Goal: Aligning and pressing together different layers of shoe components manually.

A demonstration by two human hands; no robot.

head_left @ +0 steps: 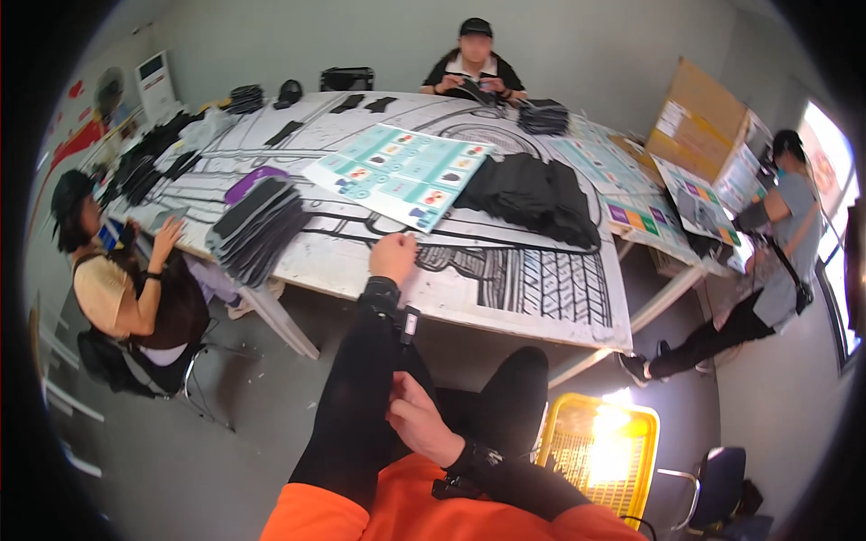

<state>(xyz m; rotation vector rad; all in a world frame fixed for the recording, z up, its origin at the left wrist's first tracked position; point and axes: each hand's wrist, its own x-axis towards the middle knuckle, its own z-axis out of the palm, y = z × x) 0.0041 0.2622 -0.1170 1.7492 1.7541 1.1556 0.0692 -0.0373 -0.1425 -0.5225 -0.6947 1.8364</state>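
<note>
My left hand (393,259) is over the near edge of the table (361,281), its fingers curled close to the near corner of a printed light-blue sheet (410,185). Whether it holds anything is hidden. A black band with a small device (409,325) is around that wrist. My right hand (422,420) is lower, in front of my lap, fingers closed beside my left forearm's black sleeve (356,397); what they grip is hidden. Beyond the sheet's right side lies a pile of folded black cloth (532,200). To the left stands a stack of grey-black cloth pieces (257,225) beside a purple piece (255,183).
One person (117,279) sits at left holding something small; another (474,72) sits across, handling a dark piece. A third (785,225) stands at right by a cardboard box (699,126). A yellow basket (651,451) stands on the floor beside my right knee.
</note>
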